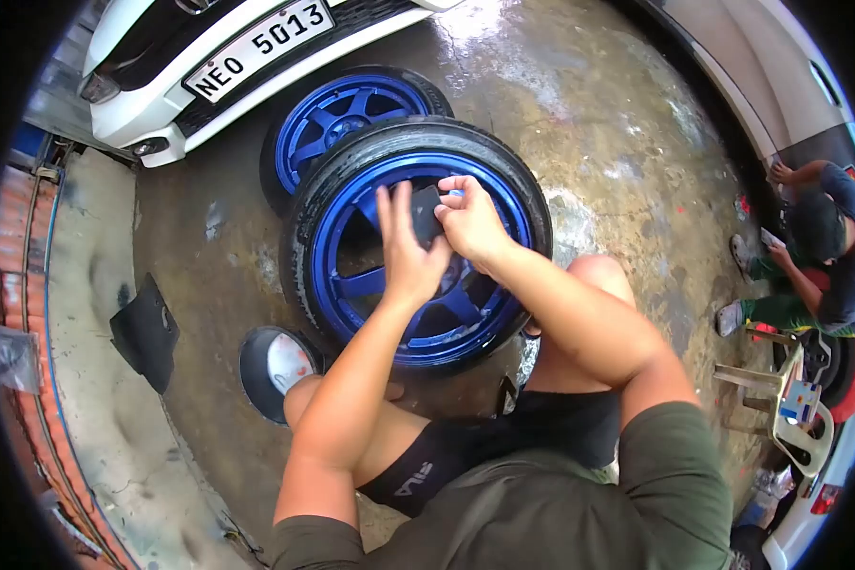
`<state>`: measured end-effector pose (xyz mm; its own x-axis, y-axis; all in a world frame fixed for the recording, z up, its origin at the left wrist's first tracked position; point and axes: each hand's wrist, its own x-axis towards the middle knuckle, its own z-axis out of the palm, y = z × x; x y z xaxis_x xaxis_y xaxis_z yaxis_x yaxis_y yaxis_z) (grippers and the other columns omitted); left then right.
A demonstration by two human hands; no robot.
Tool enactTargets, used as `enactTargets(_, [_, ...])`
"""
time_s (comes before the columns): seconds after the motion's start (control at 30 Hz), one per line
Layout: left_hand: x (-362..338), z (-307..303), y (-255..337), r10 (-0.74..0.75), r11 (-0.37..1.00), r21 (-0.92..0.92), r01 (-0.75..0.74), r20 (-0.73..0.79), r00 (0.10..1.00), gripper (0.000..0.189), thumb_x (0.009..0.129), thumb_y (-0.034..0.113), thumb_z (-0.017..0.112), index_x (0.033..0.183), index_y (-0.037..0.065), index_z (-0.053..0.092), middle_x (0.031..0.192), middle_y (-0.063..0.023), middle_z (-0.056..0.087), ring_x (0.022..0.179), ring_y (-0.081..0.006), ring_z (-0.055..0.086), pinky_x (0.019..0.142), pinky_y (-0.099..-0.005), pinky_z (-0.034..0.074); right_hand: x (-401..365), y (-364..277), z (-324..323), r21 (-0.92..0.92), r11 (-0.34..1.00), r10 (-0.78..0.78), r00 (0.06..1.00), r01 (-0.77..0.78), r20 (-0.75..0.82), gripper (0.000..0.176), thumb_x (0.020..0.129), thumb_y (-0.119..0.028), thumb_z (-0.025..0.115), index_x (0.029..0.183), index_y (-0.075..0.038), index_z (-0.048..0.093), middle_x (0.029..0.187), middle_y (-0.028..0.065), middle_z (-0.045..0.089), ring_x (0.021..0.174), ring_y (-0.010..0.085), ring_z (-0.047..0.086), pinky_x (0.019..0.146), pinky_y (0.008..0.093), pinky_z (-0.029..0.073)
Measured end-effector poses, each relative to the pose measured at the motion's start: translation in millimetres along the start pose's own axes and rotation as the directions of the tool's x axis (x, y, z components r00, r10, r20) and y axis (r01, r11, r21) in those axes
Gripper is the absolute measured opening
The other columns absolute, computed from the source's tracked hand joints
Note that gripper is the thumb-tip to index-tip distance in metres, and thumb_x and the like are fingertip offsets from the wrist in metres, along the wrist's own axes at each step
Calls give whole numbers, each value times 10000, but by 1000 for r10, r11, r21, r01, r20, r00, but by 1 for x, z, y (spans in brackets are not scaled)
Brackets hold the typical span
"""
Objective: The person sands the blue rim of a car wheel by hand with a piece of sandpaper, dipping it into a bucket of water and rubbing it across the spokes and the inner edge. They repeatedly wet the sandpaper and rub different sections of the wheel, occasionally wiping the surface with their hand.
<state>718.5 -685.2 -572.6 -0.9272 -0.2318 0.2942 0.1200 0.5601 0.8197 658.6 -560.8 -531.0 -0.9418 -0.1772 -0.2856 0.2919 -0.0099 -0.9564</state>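
My right hand pinches a small dark grey piece that looks like sandpaper, thumb and fingers closed at its right edge. Beside it, my left hand has its fingers stretched upward, a little smeared by motion, right at the piece's left edge. Both hands are over a blue spoked wheel with a black tire, which lies between my legs. Part of the rim's centre is hidden by my hands. A second blue wheel lies just beyond, partly covered by the first.
A white car's front bumper is close at the upper left. On the left floor lies a dark sheet; a round container stands by my leg. At right, another person sits near a plastic chair and another car.
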Motion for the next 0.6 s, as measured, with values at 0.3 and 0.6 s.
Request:
enactTargets(0.3, [37,52,-36,-554,775,-394,495,-44,832,156,1025,33,693,1156,24,609,1002,-75,757,820,-105,694,680,-255,551,29,-62,-45,-622,583,-710,700,522,-77,556,944,-117,706,1463,-21,529,1437,273,616,1247,412,649,1041,511,512])
enactTargets(0.6, [81,82,-32,-669,728,-303,614,-123,733,169,964,66,766,1104,-23,737,999,-83,760,805,-159,689,779,-295,560,44,-109,-134,113,911,-336,874,396,-351,385,968,-161,745,1289,16,627,1074,118,728,874,191,688,838,352,572])
